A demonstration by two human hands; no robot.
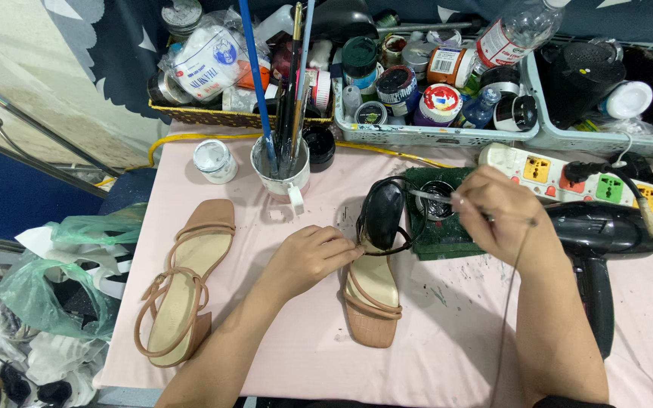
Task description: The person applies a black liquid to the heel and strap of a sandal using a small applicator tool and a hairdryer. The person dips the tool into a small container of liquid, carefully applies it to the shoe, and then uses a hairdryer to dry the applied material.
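Note:
A tan strappy sandal (372, 298) lies in the middle of the pink table, its heel part painted black (384, 211). My left hand (310, 257) pinches a thin strap at the sandal's left side. My right hand (496, 211) holds a thin brush (436, 196) whose tip reaches toward a small open jar of black paint (437, 198) standing on a dark green cloth (447, 234). A second tan sandal (183, 283) lies apart, to the left.
A black hair dryer (595, 242) lies at the right, below a white power strip (606, 185). A white cup of brushes (281, 162) and a small white jar (215, 160) stand behind the sandals. Baskets crowded with paint jars and bottles (425, 91) line the back. Plastic bags lie on the floor left (62, 295).

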